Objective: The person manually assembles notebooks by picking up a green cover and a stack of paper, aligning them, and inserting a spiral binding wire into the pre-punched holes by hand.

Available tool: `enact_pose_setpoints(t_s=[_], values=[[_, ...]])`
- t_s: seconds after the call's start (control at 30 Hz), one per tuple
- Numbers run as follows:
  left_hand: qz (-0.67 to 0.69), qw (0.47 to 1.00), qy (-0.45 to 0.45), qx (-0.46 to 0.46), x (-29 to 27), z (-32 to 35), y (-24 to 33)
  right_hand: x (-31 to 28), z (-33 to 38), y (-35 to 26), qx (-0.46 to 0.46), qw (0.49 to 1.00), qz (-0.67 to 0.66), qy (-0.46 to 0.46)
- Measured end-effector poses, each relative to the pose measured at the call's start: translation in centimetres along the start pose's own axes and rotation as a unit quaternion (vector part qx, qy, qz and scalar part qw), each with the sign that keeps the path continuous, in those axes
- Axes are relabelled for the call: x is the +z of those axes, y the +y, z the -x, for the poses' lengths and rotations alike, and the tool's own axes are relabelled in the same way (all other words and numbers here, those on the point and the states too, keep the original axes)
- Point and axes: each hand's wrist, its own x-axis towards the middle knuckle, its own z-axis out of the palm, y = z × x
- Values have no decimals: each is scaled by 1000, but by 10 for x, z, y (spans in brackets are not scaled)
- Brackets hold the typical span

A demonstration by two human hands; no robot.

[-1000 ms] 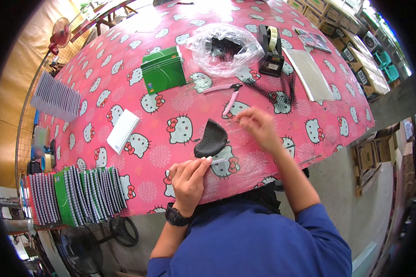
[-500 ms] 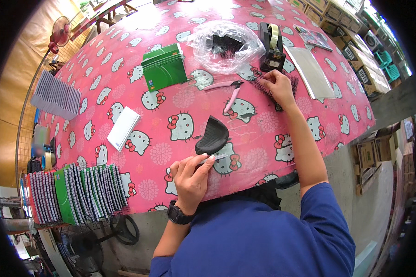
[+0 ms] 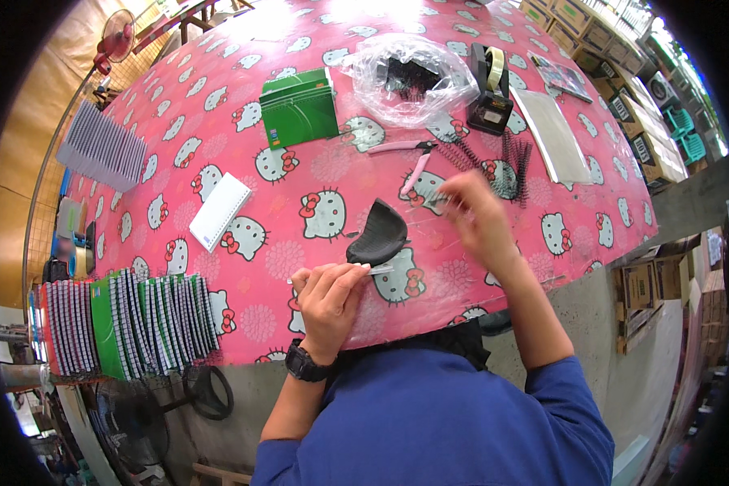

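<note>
Head view: left hand [image 3: 330,300] pins clear strip [image 3: 382,270]

Left fingers closed together on the strip, at six o'clock of the black wedge-shaped piece [image 3: 378,232] on the pink bench [image 3: 277,220]. And the right hand [image 3: 479,217]! Three o'clock, fingers curled and blurred; whether they grip anything, I can't tell. Pink-handled pliers [image 3: 416,172] lie at one o'clock, dark coils [image 3: 522,172] at two.

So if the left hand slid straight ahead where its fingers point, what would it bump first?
Past the clear strip it touches, the left hand would probably bump the black curved pad, though depth is hard to judge.
</note>
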Motion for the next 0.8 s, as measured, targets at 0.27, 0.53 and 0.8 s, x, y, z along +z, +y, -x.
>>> enact_pose_setpoints(t_s=[0.27, 0.53, 0.8], values=[[10, 1000, -13, -8, -3, 3, 6, 13, 38, -20, 64, 958, -161, -229], [35, 999, -28, -11, -6, -3, 4, 23, 33, -17, -6, 972, -163, -171], [45, 998, -26, -18, -6, -4, 4, 18, 23, -12, -30, 934, -131, -332]])
